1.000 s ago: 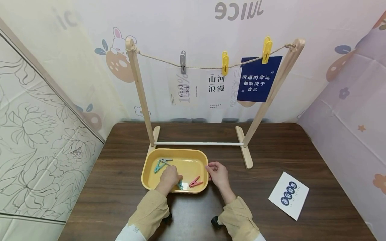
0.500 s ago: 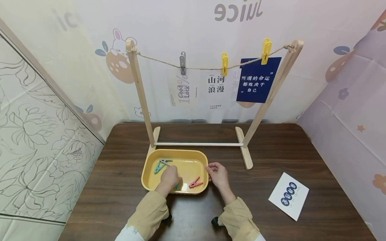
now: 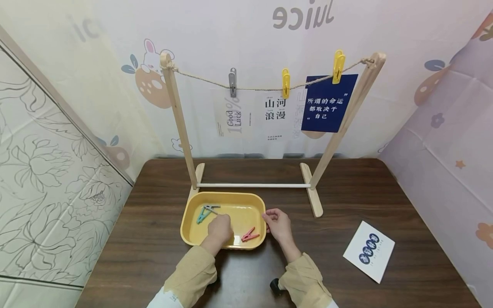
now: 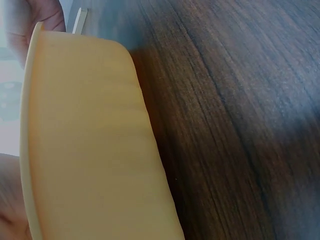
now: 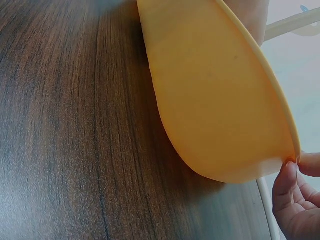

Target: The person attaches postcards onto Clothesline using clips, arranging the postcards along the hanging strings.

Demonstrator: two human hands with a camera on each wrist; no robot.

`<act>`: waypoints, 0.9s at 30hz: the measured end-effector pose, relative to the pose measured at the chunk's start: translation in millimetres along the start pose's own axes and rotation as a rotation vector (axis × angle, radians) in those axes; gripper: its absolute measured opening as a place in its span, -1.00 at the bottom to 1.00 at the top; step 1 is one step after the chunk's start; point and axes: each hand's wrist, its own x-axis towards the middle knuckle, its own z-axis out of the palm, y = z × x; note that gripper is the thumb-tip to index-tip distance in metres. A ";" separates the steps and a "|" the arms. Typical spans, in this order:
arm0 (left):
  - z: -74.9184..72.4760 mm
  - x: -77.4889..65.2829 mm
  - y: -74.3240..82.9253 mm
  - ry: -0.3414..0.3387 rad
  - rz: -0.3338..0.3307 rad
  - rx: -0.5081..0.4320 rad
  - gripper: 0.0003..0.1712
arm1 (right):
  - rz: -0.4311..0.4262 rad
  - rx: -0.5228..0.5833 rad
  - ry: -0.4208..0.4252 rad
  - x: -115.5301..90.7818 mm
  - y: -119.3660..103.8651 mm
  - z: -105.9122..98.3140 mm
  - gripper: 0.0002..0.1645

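Observation:
My left hand (image 3: 220, 229) is inside the yellow plastic tray (image 3: 246, 214), fingers curled downward around a teal clothespin that the hand now hides. Left of its knuckles, a teal clothespin (image 3: 202, 215) and a grey clothespin (image 3: 212, 207) lie crossed on the tray floor. To its right lies a pink clothespin (image 3: 250, 235). With thumb and fingers, my right hand (image 3: 279, 224) pinches the tray's right rim; the right wrist view shows the thumb (image 5: 286, 182) against the outer wall. Mostly the tray's outer side (image 4: 95, 130) fills the left wrist view.
Behind the tray stands a wooden rack (image 3: 179, 119) with a rope. A grey clothespin (image 3: 233, 82) and yellow clothespins (image 3: 286, 83) hold cards on it, including a dark blue card (image 3: 329, 105). One white card (image 3: 369, 251) lies on the table's right side.
My left hand has turned and shifted slightly right within the tray, and the teal clothespin under it has gone from sight. My right hand stays on the rim. The head view has tilted slightly upward.

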 end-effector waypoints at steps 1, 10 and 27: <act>0.3 0.0 0.5 0.003 -0.007 0.006 -0.82 | -0.002 0.000 0.000 -0.3 -0.4 0.0 -0.80; 5.8 1.2 1.9 -0.005 -0.061 0.077 -0.66 | -0.002 -0.005 0.007 -0.9 -0.5 0.2 -0.81; 4.1 0.4 -4.2 -0.011 -0.040 -0.013 -0.78 | 0.004 -0.009 -0.003 -1.0 1.4 -0.7 -0.78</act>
